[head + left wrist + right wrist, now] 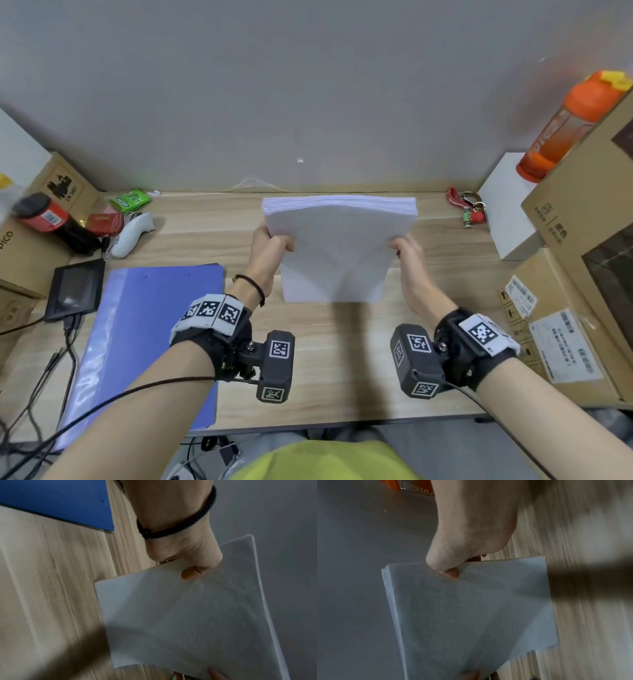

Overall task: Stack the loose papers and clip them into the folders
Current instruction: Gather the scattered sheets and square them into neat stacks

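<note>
While the thick stack of white paper sheets (337, 246) stands on edge on the light wooden desk (342, 359), the left hand (270, 246) and right hand (409, 253) pinch its sides, thumbs in front

Grey wall (308, 85) — wooden desk (342, 359)

- Your head camera looks forward and down from above the wooden desk (325, 359), taking in both forearms in the lower frame and the grey wall across the top.
- Your left wrist camera sits close behind the left hand (180, 536), facing along it; the hand fills the upper centre, the paper stack (188, 615) the lower right.
- Your right wrist camera looks likewise along the right hand (471, 527), very near, with blurred desk at right.
- All three views share the stack; the blue folder (60, 500) shows at upper left of the left wrist view and lower left of the head view.
</note>
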Tool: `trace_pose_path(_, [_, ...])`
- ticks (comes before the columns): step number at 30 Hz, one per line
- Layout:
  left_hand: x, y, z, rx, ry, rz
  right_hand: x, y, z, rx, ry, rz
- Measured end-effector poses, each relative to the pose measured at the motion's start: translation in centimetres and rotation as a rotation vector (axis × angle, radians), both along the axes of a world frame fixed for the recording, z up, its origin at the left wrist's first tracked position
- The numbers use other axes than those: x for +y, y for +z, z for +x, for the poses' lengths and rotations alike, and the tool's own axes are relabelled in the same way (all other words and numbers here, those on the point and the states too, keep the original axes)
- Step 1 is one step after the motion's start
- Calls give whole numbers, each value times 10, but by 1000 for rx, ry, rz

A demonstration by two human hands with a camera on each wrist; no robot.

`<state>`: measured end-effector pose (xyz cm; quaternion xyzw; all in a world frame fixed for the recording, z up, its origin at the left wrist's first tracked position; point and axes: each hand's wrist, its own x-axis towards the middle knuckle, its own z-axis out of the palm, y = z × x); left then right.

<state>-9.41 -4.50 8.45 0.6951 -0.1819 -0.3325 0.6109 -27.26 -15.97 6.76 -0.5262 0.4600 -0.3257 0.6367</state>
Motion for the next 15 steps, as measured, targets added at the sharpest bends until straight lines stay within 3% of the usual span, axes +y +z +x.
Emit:
trace_pose_path(5, [-13, 16, -3, 75, 104, -48, -9, 18, 13, -72, -21, 24])
trace_pose_path(10, [-26, 39, 4, 64, 104, -192, -25, 42, 14, -91, -57, -62])
trace_pose_path(13, [-23, 24, 5, 59, 85, -211, -22, 34, 8, -91, -17, -89])
trace_pose_path(15, [-14, 2, 1, 68, 36, -107, -16, 14, 2, -18, 78, -57])
